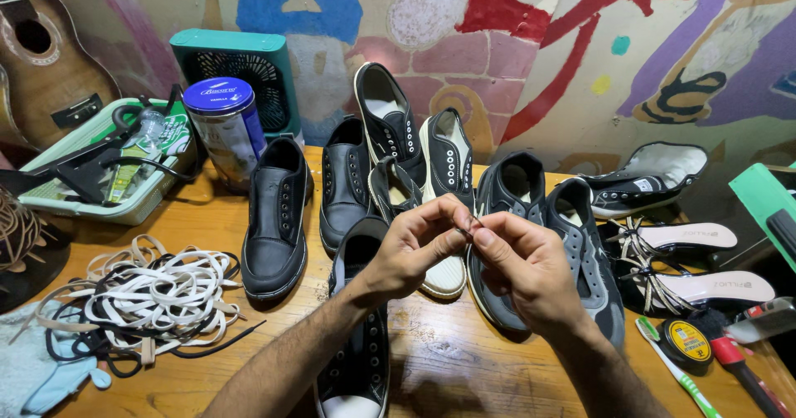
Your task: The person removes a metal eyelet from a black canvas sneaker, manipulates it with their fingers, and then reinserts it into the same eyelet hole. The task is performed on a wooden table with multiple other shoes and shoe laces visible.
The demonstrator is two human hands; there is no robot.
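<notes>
Both hands (477,248) pinching a lace tip (474,221) — above shoes (356,360)

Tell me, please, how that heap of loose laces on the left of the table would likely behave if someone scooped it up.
The heap of laces looks floppy: flat strands lie in slack loops. Being tangled, white through black, it would probably lift as one trailing clump. It seems light and unlikely to roll.

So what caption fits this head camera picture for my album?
Left hand and right hand pinch something thin above laceless shoes on a wooden table.
</notes>
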